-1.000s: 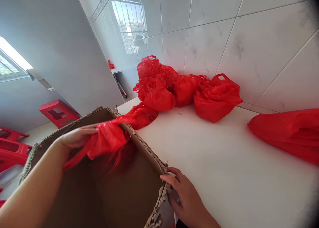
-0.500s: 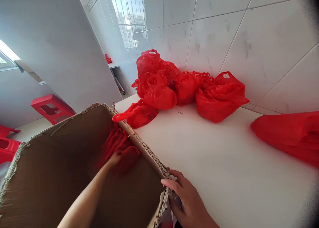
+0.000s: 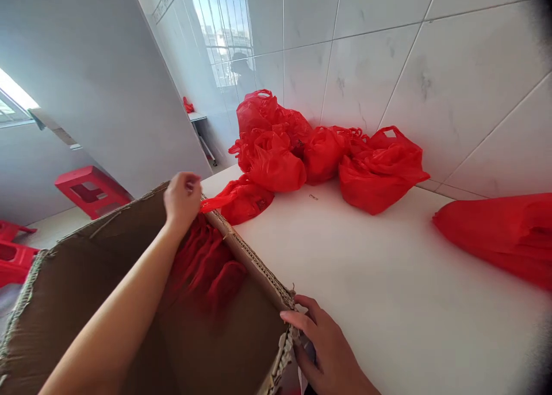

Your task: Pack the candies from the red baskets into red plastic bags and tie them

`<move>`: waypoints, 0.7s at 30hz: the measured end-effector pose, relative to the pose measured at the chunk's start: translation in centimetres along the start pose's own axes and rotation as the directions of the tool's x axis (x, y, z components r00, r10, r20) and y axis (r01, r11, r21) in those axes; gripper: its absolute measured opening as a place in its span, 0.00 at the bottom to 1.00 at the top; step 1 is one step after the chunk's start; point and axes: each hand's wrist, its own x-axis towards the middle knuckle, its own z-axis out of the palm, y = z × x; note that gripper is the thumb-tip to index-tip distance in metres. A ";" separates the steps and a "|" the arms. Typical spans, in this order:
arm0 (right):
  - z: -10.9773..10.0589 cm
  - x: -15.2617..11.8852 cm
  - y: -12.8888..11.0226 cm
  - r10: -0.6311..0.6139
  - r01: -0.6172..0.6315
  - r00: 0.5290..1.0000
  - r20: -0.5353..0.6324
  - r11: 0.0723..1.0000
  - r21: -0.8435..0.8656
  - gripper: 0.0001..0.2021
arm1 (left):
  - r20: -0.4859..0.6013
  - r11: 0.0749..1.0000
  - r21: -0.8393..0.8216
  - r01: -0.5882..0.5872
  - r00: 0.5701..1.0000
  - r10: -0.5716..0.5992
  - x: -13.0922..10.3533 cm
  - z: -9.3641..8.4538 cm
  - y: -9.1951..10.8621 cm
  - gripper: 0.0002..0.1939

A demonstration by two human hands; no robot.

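My right hand grips the frayed rim of a large cardboard box at its near right corner, fingers lying over the edge. Above the box's far corner is my left hand, slightly blurred, its fingers loosely curled with a gap between them and nothing visible inside. Below that wrist, folded red cloth-like bags hang or lie against the inner wall of the box. A red plastic bag sits on the table just outside, its handle stretching over the rim close to my left hand.
Several stuffed red plastic bags are heaped on the white table against the tiled wall. Another full bag stands right of them. A red bundle lies at the right edge. Red plastic stools stand on the floor at left.
My left hand has let go of the red bags inside the box and risen to its far corner. My right hand keeps its hold on the rim.
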 end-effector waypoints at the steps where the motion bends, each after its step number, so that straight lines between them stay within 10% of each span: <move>1: 0.0 0.0 0.0 0.004 -0.004 1.000 -0.001 1.000 -0.002 0.32 | 0.044 0.998 -0.001 -0.066 0.997 0.066 0.5 0.5 1.5 0.17; 9: 0.2 0.1 -0.3 -0.001 0.001 0.999 -0.033 1.000 -0.001 0.33 | 0.326 0.997 -0.041 -0.071 0.942 0.081 2.2 5.4 6.1 0.10; 21: -0.3 0.0 -0.4 -0.017 0.017 1.000 -0.017 1.000 0.011 0.33 | 0.502 0.751 -0.553 0.362 0.864 -0.048 -0.8 -10.0 -1.4 0.27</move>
